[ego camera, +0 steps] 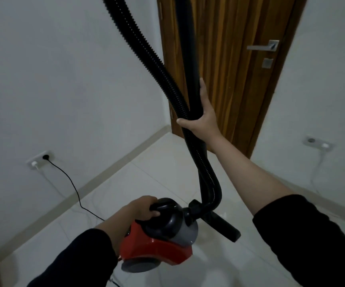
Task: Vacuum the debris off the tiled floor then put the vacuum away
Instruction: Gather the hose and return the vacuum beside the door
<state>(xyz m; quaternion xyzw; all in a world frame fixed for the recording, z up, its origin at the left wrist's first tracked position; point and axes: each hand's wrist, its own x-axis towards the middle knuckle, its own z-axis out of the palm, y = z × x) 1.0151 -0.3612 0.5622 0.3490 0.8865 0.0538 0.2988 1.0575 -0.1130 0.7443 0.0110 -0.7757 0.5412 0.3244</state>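
Left hand (144, 210) grips the canister vacuum (159, 239) by its top handle; right hand (202, 119) clasps the floppy ribbed hose (146, 59) against the rigid wand; compact, probably light.

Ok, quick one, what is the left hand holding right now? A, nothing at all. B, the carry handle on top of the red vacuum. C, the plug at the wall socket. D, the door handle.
B: the left hand is curled round the black carry handle on top of the red vacuum, while the right hand grips the hose and wand together.
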